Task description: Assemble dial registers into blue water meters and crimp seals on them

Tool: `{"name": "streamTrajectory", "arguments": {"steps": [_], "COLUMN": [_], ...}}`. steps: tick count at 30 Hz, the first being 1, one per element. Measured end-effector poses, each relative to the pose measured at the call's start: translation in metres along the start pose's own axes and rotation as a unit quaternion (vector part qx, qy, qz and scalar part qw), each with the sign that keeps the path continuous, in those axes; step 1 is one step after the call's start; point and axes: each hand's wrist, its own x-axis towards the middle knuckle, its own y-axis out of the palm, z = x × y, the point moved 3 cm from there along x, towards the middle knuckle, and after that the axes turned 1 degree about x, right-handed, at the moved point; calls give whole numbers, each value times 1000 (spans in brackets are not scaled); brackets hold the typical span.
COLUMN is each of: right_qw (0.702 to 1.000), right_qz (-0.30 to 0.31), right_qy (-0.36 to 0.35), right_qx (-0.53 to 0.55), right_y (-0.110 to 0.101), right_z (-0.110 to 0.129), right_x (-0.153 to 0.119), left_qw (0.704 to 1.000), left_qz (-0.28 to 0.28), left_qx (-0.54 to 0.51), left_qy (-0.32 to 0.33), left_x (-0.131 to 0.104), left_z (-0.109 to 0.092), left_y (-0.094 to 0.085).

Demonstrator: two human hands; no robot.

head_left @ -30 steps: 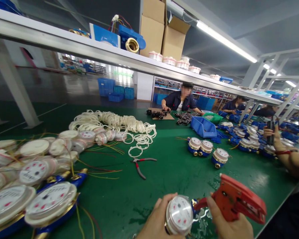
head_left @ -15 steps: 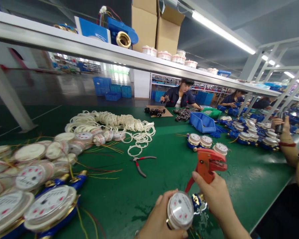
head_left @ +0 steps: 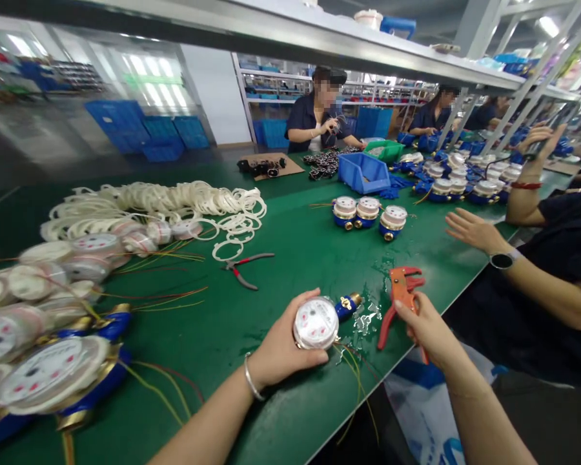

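My left hand (head_left: 286,345) is wrapped round a water meter (head_left: 316,325) with a clear round cover, a white dial with red marks and a blue body ending in a brass thread. Thin yellow and red wires (head_left: 354,369) trail from it over the table edge. In my right hand (head_left: 428,326) is a red wire stripper (head_left: 403,290), its jaws pointing up and away from the meter. Water drops (head_left: 366,320) lie on the green table between the meter and the stripper. Cutting pliers (head_left: 246,266) with red-grey handles rest farther off.
White plastic rings (head_left: 174,200) are heaped at the back left, with wired meter heads (head_left: 58,278) in front. Several finished-looking meters (head_left: 366,210) stand near a blue bin (head_left: 363,173). A co-worker's hand (head_left: 477,232) reaches in from the right. A shelf (head_left: 271,39) spans overhead.
The wire stripper has moved right and down, away from the meter, still in my right hand. The camera view has shifted right and down. A co-worker's open hand now shows over the table.
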Motion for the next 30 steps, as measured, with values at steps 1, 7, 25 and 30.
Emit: {"name": "streamTrajectory", "arguments": {"steps": [1, 7, 25, 30], "right_qw": [999, 973, 885, 891], "right_qz": [-3, -29, 162, 134], "right_qy": [-16, -132, -382, -368], "right_qx": [-36, -186, -212, -230], "right_y": [0, 0, 73, 76], "right_z": [-2, -6, 20, 17], "right_x": [4, 23, -34, -35], "left_qw": [1000, 997, 997, 995], "left_qz": [-6, -30, 70, 103], "left_qx": [6, 68, -29, 14], "left_qy": [0, 6, 14, 8], "left_x": [0, -2, 11, 9], "left_z": [-1, -4, 4, 0], "left_y": [-1, -2, -19, -17]}}
